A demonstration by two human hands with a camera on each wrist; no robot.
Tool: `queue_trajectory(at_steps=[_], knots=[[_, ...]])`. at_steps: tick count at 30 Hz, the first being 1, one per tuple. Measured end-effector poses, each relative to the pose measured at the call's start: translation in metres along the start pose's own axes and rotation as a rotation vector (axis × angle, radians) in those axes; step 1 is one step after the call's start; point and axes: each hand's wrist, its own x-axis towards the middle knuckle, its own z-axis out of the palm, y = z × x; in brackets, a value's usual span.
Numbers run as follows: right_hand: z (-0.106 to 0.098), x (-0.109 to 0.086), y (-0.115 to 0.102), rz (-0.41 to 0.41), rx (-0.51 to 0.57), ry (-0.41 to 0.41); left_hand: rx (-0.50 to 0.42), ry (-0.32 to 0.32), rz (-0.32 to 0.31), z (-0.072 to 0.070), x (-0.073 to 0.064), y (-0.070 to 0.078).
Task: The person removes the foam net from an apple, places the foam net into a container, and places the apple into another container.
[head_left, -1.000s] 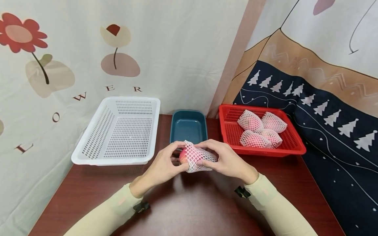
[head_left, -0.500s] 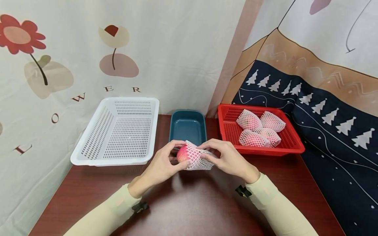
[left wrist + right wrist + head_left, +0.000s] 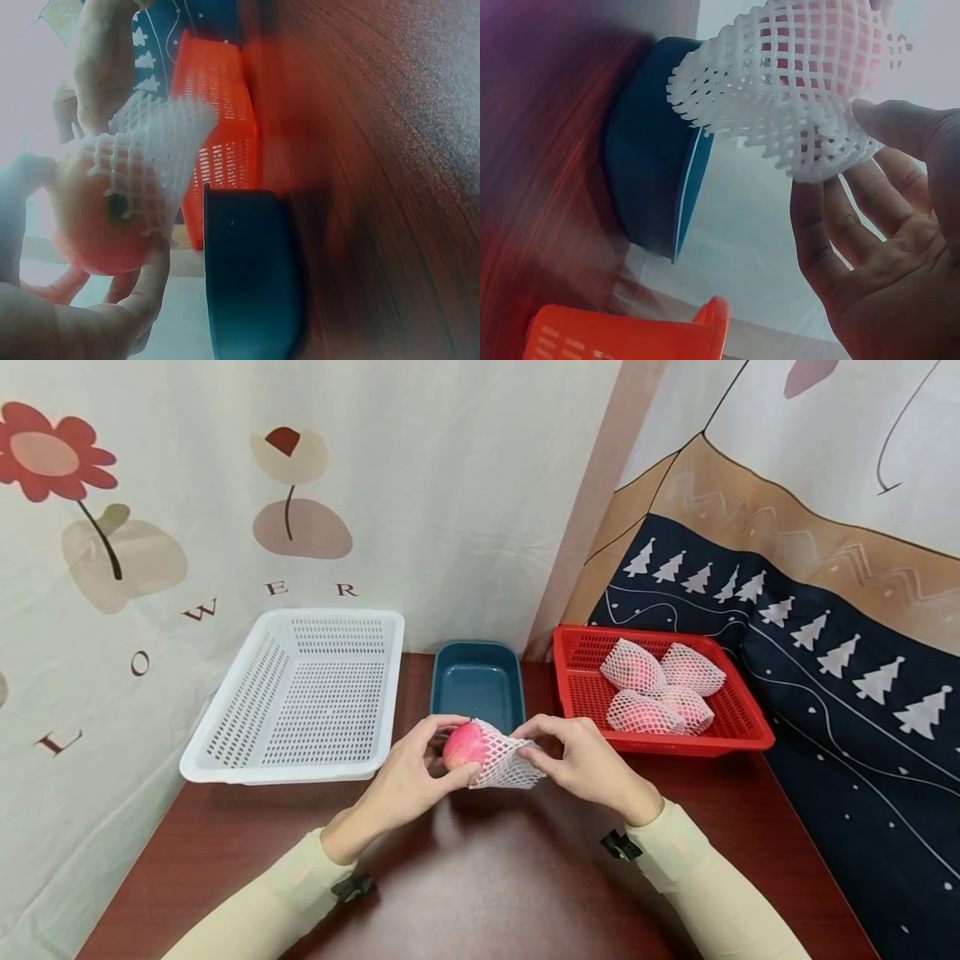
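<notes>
Between the two hands, above the table, is a red apple (image 3: pixel 464 746) partly inside a white foam net sleeve (image 3: pixel 507 760). My left hand (image 3: pixel 411 779) grips the apple, fingers behind and thumb in front. Its bare end faces left in the head view, and the left wrist view shows a dark hollow in the apple (image 3: pixel 94 217). My right hand (image 3: pixel 588 766) pinches the loose right end of the net; in the right wrist view the thumb presses the mesh (image 3: pixel 810 97) against the fingers. Part of the apple still lies under the net.
A blue-green tray (image 3: pixel 477 647) stands just behind the hands. To the left is a white perforated basket (image 3: pixel 292 772). At the right, a red basket (image 3: pixel 675 745) holds several net-wrapped apples (image 3: pixel 645 712). Printed curtains hang behind the wooden table (image 3: pixel 480 885).
The net has slid rightward off the apple, so more red skin shows now. My right hand shifted slightly right with the net's end; the left hand keeps its hold, moving slightly left.
</notes>
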Motion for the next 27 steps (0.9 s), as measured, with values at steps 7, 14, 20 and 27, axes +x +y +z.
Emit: queue_trajectory(at_steps=[7, 14, 20, 27], knots=[[-0.002, -0.002, 0.002, 0.023, -0.007, 0.01, 0.028, 0.019, 0.001, -0.003, -0.001, 0.0], [-0.006, -0.002, 0.003, 0.048, -0.007, 0.024, 0.014, 0.035, -0.01, -0.005, -0.002, -0.001], [-0.011, -0.002, 0.005, 0.074, -0.041, 0.038, 0.019, 0.047, -0.016, -0.007, -0.002, -0.002], [-0.02, 0.0, 0.006, 0.078, -0.106, 0.07, 0.017, 0.037, -0.032, -0.009, -0.003, -0.005]])
